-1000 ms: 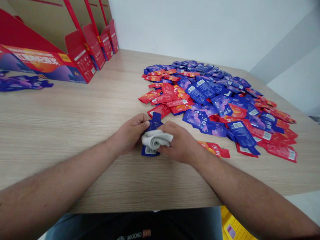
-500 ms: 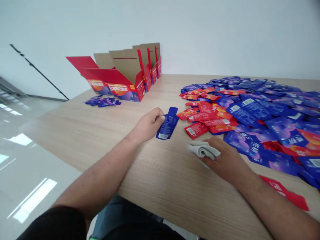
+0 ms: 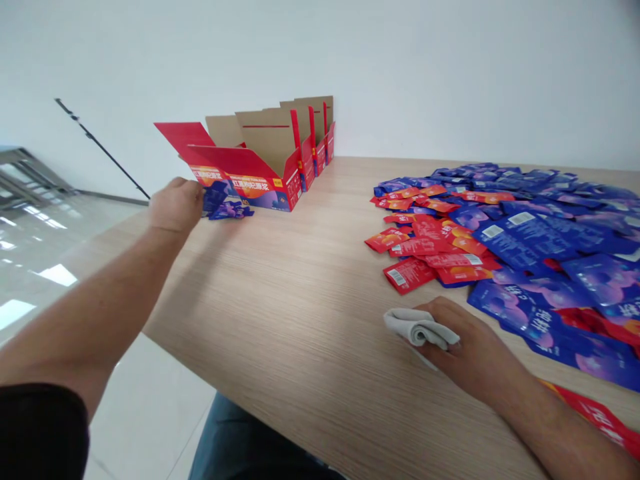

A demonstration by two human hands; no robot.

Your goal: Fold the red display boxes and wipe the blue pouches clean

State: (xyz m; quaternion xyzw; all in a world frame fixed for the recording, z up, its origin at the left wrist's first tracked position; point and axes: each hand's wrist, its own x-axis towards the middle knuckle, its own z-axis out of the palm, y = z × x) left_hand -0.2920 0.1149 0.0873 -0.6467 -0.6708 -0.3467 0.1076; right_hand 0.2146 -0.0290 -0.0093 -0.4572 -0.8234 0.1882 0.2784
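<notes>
My left hand (image 3: 176,205) reaches to the far left of the table, its fingers closed on a dark blue pouch (image 3: 214,194). Its fingertips are partly hidden from me. The pouch is over a small pile of blue pouches (image 3: 234,209), in front of the red boxes. On the right, my right hand (image 3: 463,343) is closed round a folded light grey cloth (image 3: 419,329) just above the table. Red pouches (image 3: 409,274) lie just beyond that hand, at the near edge of a big heap of blue pouches (image 3: 530,237).
Several open red cardboard boxes (image 3: 260,175) stand in a row along the back left, flaps up. A red pouch (image 3: 595,415) lies beside my right forearm. The wooden table (image 3: 310,293) meets a white wall. A thin black pole (image 3: 103,148) leans at the left.
My left hand has carried the blue pouch from the middle of the table leftward to the small pile. My right hand keeps the cloth in about the same place. The view has shifted slightly left.
</notes>
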